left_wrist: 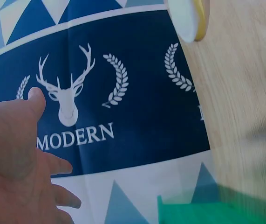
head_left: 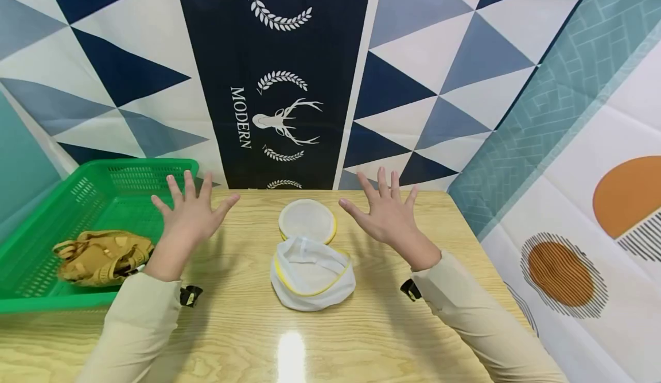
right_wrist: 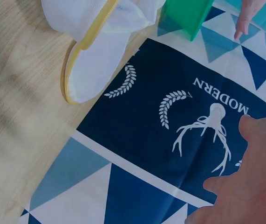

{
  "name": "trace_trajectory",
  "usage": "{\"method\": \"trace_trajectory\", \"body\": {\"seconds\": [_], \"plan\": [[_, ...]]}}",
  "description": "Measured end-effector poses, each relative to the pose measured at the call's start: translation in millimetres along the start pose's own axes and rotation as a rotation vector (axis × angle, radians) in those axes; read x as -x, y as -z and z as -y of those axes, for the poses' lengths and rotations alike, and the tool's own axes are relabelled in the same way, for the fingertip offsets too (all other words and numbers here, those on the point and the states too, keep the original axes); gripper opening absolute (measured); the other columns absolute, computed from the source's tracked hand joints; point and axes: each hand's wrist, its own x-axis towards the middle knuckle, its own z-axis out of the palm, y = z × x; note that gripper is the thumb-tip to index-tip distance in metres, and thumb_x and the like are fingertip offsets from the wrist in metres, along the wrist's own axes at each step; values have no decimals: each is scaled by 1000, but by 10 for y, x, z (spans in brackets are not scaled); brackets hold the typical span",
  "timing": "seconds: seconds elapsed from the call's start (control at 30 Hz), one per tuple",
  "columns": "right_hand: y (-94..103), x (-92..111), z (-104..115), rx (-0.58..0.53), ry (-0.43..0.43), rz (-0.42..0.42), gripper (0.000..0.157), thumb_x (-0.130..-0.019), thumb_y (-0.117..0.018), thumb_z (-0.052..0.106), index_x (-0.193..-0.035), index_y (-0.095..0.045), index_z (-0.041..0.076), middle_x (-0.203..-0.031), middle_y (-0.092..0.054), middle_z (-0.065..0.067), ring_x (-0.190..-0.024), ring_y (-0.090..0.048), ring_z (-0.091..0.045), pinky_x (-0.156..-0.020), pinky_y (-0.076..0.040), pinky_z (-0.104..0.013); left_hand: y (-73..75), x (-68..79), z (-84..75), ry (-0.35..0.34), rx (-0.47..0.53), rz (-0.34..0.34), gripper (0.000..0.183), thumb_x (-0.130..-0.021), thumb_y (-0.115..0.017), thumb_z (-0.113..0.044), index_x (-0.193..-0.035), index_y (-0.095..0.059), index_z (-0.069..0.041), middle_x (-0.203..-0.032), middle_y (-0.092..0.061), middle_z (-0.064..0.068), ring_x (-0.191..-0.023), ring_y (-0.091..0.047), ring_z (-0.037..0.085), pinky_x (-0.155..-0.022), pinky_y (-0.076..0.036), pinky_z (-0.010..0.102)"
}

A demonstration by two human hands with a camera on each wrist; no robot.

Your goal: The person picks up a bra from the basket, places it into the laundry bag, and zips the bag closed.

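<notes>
Between my two hands a soft white mesh laundry bag (head_left: 312,300) with yellow trim sits on the wooden table (head_left: 248,337). Its round flat panel (head_left: 307,219) lies behind the opening, toward the wall. My left hand (head_left: 191,216) is raised left of the bag, fingers spread, and overlaps the basket's edge in the head view. On the other side, my right hand (head_left: 388,216) is held up with fingers spread. Both hold nothing and stay apart from the bag. In the right wrist view the bag (right_wrist: 95,70) shows at the upper left, beyond my right hand (right_wrist: 251,175).
A green plastic basket (head_left: 62,302) stands at the left of the table. Inside it lies a tan fabric bag (head_left: 105,256) with straps. A patterned cloth wall (head_left: 279,44) rises behind the table, and another printed covering (head_left: 573,211) borders the right side.
</notes>
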Motion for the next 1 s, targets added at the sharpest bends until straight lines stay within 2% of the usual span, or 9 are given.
{"method": "trace_trajectory", "body": {"seconds": [0.17,0.47,0.77,1.0], "plan": [[-20,13,-9,-11,6,10,78,-75,-19,78,-140,-9,36,-149,3,-12,-134,11,-33,-95,12,-67,26,33,87,30,7,-1,93,-76,-13,-77,-141,8,-15,-141,12,29,-121,27,47,-85,14,73],[-44,67,-22,-38,3,43,80,-75,-19,78,-141,-10,33,-149,4,-10,-135,9,-33,-97,6,-67,55,81,241,47,6,26,94,-78,-15,-74,-142,1,-7,-139,2,35,-122,16,55,-85,5,76],[-83,98,-42,-57,18,62,80,-77,-21,75,-142,-13,28,-149,0,-12,-136,5,-33,-98,-1,-67,92,106,407,60,23,101,96,-79,-17,-73,-140,-4,0,-137,-3,38,-121,9,59,-85,-2,76],[-112,128,-62,-96,13,88,81,-78,-24,74,-141,-20,24,-148,-6,-15,-136,-2,-34,-97,-16,-66,152,139,502,64,34,118,96,-81,-18,-71,-139,-8,5,-136,-8,39,-120,0,60,-84,-10,75]]}}
